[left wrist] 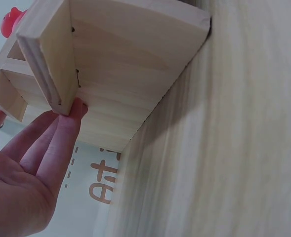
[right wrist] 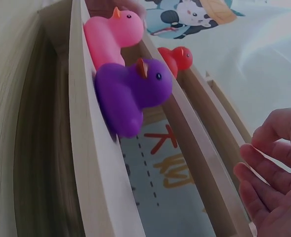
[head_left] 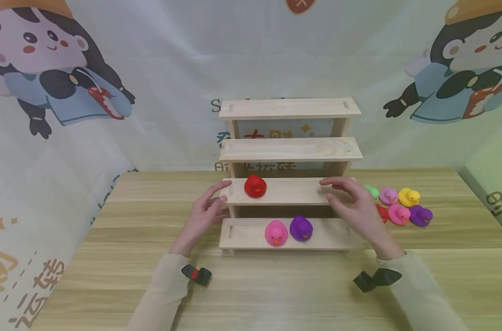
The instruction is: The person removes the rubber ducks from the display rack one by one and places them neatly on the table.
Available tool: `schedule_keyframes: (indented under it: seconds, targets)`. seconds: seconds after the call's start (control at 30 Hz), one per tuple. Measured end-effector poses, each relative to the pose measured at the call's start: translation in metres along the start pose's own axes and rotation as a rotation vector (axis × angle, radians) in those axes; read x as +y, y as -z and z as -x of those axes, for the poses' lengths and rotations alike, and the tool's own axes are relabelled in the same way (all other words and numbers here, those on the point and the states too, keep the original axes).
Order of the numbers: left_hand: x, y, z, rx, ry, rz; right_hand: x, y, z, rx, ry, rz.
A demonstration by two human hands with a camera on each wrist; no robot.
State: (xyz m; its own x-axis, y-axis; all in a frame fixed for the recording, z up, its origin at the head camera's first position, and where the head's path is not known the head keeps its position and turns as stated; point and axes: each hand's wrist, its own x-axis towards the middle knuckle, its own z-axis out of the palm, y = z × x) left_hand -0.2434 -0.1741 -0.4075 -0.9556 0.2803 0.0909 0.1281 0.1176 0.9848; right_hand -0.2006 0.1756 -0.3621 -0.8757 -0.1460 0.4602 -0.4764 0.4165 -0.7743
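Wooden shelves (head_left: 290, 149) are touched by the extended fingers of the left hand (head_left: 203, 208); nothing is held by the relaxed right hand (head_left: 358, 207). One red duck (head_left: 255, 186) is set a shelf above the pink duck (head_left: 276, 233) and purple duck (head_left: 301, 229); more ducks (head_left: 399, 214) are grouped rightward.

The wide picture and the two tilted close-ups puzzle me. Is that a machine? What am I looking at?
No machine: these are a person's two bare hands. The wide picture looks forward and down from the head; each close-up is taken from one wrist, so things appear tilted.

On the table stands a four-tier wooden shelf. A red duck sits on its second tier from the bottom, with a pink duck and a purple duck on the lowest. More toy ducks lie to the right.

The left hand touches the shelf's left end. The right hand is by its right end. Neither holds a duck.
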Motion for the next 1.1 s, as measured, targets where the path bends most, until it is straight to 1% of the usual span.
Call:
schedule_keyframes:
  seconds: [0.33,0.5,0.63,0.8,0.97,1.1]
  targets:
    - [0.0,0.0,0.001,0.003,0.009,-0.005,-0.006,-0.023,-0.01,-0.047,0.077,-0.049]
    - [0.001,0.0,0.001,0.001,0.007,0.002,-0.01,-0.032,-0.014,-0.089,0.081,-0.076]
    - [0.001,0.0,0.001,0.0,0.004,0.004,-0.013,-0.039,-0.017,-0.119,0.095,-0.063]
    - [0.002,0.0,0.001,0.005,0.008,0.006,-0.018,-0.05,-0.021,-0.146,0.15,-0.047]
    - [0.001,-0.001,0.001,0.007,0.019,0.025,-0.024,-0.062,-0.031,-0.185,0.199,-0.031]
    - [0.001,-0.001,0.001,0.009,0.025,0.019,-0.028,-0.072,-0.039,-0.222,0.211,-0.023]
